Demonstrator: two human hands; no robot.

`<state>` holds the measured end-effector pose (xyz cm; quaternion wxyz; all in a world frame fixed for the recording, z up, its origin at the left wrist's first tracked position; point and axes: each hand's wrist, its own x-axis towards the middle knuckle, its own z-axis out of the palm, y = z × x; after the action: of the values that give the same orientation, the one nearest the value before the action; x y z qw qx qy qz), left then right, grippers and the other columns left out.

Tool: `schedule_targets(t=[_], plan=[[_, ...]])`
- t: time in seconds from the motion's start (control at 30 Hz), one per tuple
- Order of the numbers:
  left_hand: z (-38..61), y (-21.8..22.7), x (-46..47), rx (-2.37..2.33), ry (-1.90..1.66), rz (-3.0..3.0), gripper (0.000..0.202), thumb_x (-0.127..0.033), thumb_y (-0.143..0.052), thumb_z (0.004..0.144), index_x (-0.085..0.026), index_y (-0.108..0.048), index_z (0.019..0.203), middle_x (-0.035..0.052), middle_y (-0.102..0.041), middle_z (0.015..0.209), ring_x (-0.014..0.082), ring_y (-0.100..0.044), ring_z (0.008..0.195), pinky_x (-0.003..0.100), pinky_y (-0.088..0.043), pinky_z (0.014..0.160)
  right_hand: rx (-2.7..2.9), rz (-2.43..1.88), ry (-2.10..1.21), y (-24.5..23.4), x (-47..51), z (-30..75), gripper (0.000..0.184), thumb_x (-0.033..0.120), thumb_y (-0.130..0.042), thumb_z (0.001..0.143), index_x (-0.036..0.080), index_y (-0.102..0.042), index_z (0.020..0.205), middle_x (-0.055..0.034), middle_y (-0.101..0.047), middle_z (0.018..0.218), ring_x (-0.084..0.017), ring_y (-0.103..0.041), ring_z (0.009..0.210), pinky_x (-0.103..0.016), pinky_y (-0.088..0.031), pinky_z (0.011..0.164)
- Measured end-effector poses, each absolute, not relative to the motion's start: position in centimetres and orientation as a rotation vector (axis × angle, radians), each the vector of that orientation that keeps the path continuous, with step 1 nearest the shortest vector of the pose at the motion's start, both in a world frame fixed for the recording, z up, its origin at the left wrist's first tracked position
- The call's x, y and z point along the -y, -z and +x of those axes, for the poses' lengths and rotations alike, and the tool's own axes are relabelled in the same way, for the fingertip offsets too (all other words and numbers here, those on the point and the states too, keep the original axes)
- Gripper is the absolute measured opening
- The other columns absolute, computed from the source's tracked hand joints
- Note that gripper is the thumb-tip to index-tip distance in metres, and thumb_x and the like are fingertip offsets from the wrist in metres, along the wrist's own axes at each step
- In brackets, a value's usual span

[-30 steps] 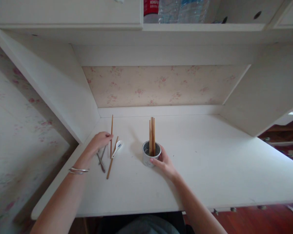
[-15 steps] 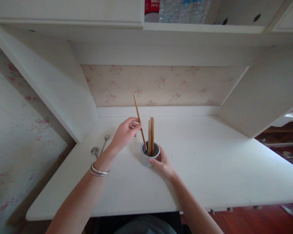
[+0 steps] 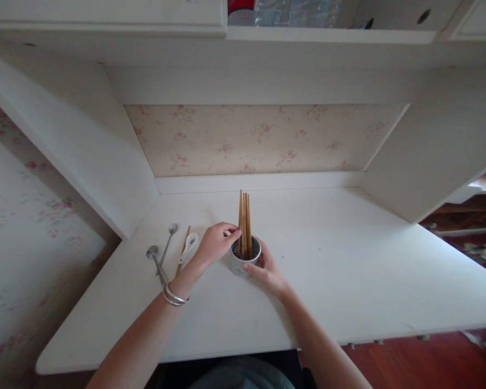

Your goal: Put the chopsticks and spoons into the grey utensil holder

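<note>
A small grey metal cup (image 3: 238,265) stands on the white desk (image 3: 348,270) with several wooden chopsticks (image 3: 245,221) upright in it. My left hand (image 3: 214,243) is at the cup's left rim, fingers pinched on one chopstick that stands in the cup. My right hand (image 3: 267,270) wraps the cup's right side and steadies it. Left of my left hand lie a white ceramic spoon (image 3: 189,246), one more wooden chopstick (image 3: 183,249) partly under my wrist, and two metal spoons (image 3: 162,253).
A white side panel (image 3: 85,156) closes the desk's left, another (image 3: 429,156) the right. An overhead shelf (image 3: 308,32) holds bottles. Floral wallpaper (image 3: 259,140) backs the nook. A red wooden floor (image 3: 429,359) lies beyond the front edge.
My left hand picked a chopstick off the desk, carried it right and set it into the cup; it now stands with the others. My right hand stayed on the cup.
</note>
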<state>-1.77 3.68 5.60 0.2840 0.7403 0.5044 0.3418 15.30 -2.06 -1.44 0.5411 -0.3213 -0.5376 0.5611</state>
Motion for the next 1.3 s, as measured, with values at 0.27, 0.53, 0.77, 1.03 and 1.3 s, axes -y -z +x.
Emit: schedule_targets(t=[0.27, 0.53, 0.77, 1.03, 1.3], plan=[[-1.8, -5.0, -3.5, -1.362, -0.953, 1.978, 0.029, -0.041, -0.054, 0.086, -0.021, -0.074, 0.092, 0.0046, -0.074, 0.094, 0.0178, -0.067, 0.081, 0.028, -0.052, 0.075, 1.264, -0.747, -1.338, 1.5, 2.1, 15.2, 0.069, 0.032, -0.08, 0.071, 0.03, -0.048, 0.132, -0.0069, -0.058, 0.133, -0.028, -0.056, 0.12, -0.047, -0.042, 0.103], [-1.8, -5.1, -3.4, -1.353, -0.962, 1.979, 0.031, -0.043, -0.054, 0.086, -0.021, -0.074, 0.093, 0.0045, -0.074, 0.095, 0.0177, -0.067, 0.083, 0.028, -0.051, 0.077, 1.274, -0.769, -1.324, 1.6, 2.1, 15.3, 0.068, 0.031, -0.081, 0.071, 0.029, -0.049, 0.132, -0.0067, -0.058, 0.133, -0.028, -0.056, 0.12, -0.048, -0.041, 0.103], [-1.9, -5.0, -3.2, -1.302, -1.006, 1.831, 0.036, -0.047, -0.054, 0.087, -0.019, -0.072, 0.1, 0.007, -0.072, 0.105, 0.0189, -0.065, 0.089, 0.03, -0.049, 0.082, 1.274, -0.76, -1.336, 1.4, 2.1, 15.3, 0.069, 0.03, -0.08, 0.072, 0.028, -0.048, 0.133, -0.0079, -0.057, 0.134, -0.029, -0.055, 0.121, -0.05, -0.04, 0.104], [-1.3, -2.5, 0.2, -0.857, -1.078, 1.413, 0.083, -0.05, -0.073, 0.073, -0.02, -0.038, 0.142, 0.0129, -0.045, 0.143, 0.028, -0.044, 0.131, 0.038, -0.035, 0.108, 1.28, -0.734, -1.326, 1.1, 2.2, 15.0, 0.068, 0.036, -0.08, 0.072, 0.029, -0.049, 0.132, -0.0083, -0.06, 0.131, -0.028, -0.056, 0.12, -0.049, -0.04, 0.105], [-0.5, -0.6, 0.6, -0.703, -1.115, 1.313, 0.102, -0.03, -0.087, 0.059, -0.018, -0.029, 0.142, 0.0145, -0.055, 0.132, 0.0296, -0.05, 0.124, 0.042, -0.036, 0.108, 1.354, -0.804, -1.313, 0.9, 2.7, 15.1, 0.069, 0.04, -0.075, 0.073, 0.025, -0.048, 0.135, -0.0091, -0.056, 0.136, -0.03, -0.052, 0.125, -0.05, -0.037, 0.107]])
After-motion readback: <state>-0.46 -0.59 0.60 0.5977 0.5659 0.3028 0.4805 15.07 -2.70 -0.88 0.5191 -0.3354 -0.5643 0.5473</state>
